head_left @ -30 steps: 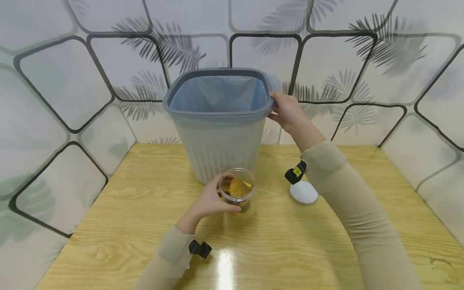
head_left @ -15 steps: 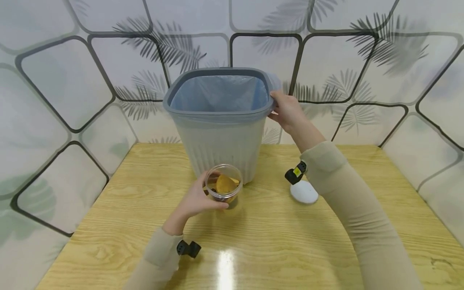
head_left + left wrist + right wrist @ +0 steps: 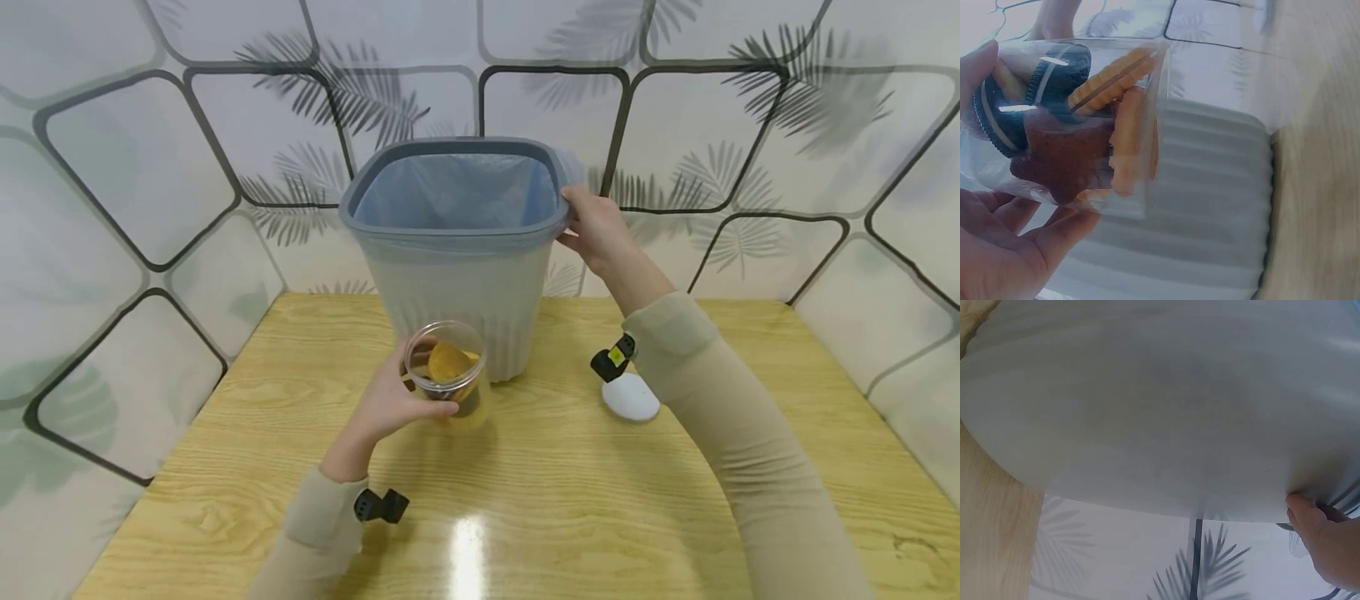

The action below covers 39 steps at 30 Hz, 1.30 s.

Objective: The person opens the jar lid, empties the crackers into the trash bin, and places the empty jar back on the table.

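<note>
My left hand (image 3: 382, 404) grips a clear plastic jar (image 3: 467, 390) in front of the trash bin (image 3: 457, 287). The left wrist view shows cookies inside it: dark sandwich cookies (image 3: 1060, 72) with pale filling, a brown cookie (image 3: 1063, 156) and ridged golden biscuits (image 3: 1127, 140). From above, the jar's round end faces the head camera, with the cookies visible through it. At the bin's right side, my right hand (image 3: 597, 231) holds the grey-blue rim (image 3: 450, 237), thumb on top and fingers below. A thin plastic liner (image 3: 450, 196) covers the bin's inside walls.
A white round object (image 3: 631, 398) lies on the wooden table (image 3: 570, 500) beneath the right forearm. Behind the bin stands a patterned wall (image 3: 551, 108), with further panels at both sides.
My left hand has carried the jar leftward and slightly toward the bin. The right hand stays on the rim, and the bin has not moved.
</note>
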Each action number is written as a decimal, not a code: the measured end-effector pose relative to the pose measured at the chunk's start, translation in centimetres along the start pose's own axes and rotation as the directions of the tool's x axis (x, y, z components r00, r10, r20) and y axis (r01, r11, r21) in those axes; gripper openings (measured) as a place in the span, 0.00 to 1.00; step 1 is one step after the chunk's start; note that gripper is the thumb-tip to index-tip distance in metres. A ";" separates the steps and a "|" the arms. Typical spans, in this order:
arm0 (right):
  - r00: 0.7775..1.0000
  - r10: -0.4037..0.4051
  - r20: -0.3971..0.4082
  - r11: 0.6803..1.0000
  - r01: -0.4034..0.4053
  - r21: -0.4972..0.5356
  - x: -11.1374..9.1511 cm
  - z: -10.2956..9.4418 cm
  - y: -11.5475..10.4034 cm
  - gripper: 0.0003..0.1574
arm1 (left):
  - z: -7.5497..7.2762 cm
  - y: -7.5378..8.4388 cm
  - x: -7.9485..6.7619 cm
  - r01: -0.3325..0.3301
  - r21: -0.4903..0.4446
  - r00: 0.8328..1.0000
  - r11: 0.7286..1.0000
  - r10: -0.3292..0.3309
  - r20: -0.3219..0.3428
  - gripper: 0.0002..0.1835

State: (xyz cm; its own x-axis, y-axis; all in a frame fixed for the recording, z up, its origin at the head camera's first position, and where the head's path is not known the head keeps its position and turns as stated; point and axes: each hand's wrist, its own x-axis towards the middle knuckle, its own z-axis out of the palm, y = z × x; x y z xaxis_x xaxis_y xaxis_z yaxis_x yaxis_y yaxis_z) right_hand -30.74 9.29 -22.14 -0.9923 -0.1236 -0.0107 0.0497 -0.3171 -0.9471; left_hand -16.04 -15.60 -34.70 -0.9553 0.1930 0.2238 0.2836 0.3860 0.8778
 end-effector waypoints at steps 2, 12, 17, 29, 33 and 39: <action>1.000 -0.003 -0.004 1.000 0.003 0.007 0.0 0.0 0.0 0.10 | -0.3 0.1 0.0 -0.001 -0.001 1.000 1.000 0.001 -0.007 0.45; 1.000 -0.013 0.001 1.000 0.013 0.002 0.0 0.0 0.1 0.11 | -1.9 0.6 0.0 -0.023 -0.049 0.998 0.999 0.020 -0.053 0.44; 1.000 -0.016 -0.003 1.000 0.016 -0.015 -0.1 0.1 0.1 0.15 | -2.9 1.1 0.1 -0.054 -0.108 0.996 0.993 0.046 -0.074 0.40; 1.000 -0.023 0.003 0.999 0.023 -0.034 -0.1 0.1 0.2 0.21 | -5.5 3.0 -0.1 -0.161 -0.116 0.960 0.980 0.128 -0.249 0.40; 1.000 -0.019 -0.003 0.999 0.019 -0.035 -0.1 0.1 0.2 0.23 | -6.3 3.4 -0.4 -0.164 -0.102 0.945 0.981 0.126 -0.303 0.39; 0.999 -0.030 -0.012 0.999 0.030 -0.029 -0.3 0.1 0.3 0.20 | -7.9 4.4 -0.6 -0.202 -0.143 0.896 0.969 0.124 -0.426 0.36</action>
State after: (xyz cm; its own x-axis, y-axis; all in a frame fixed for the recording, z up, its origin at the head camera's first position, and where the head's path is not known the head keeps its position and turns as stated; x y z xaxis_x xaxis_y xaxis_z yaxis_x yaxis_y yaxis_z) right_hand -30.45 9.16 -22.37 -0.9947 -0.1024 0.0137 0.0170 -0.2930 -0.9559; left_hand -14.86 -21.10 -27.60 -0.8563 -0.1633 0.4900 0.4560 0.2064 0.8657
